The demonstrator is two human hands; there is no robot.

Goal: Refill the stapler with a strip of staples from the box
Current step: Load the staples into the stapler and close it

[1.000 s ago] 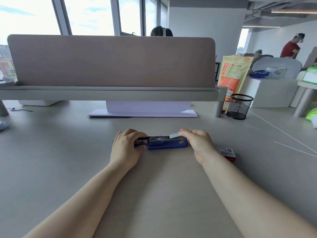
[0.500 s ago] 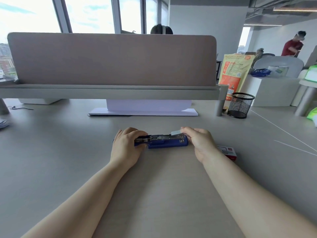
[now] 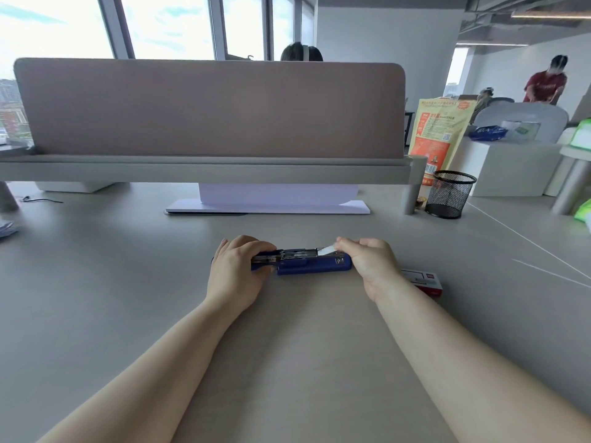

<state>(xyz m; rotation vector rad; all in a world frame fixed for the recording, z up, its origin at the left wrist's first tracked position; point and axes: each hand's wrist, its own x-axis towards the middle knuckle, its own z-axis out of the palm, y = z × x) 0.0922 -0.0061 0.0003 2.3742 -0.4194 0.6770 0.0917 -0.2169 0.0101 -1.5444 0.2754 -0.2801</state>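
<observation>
A blue stapler lies flat on the grey desk, its metal staple channel facing up. My left hand grips the stapler's left end. My right hand is at the right end and pinches a pale strip of staples, which is tilted down onto the channel. The red and white staple box lies on the desk just right of my right wrist, partly hidden by it.
A desk divider panel on a raised shelf stands behind the stapler, with a white stand base under it. A black mesh pen cup and an orange bag stand at the back right. People are in the background.
The strip of staples has been lowered a little closer to the stapler's channel. Both hands stay in the same places on the stapler.
</observation>
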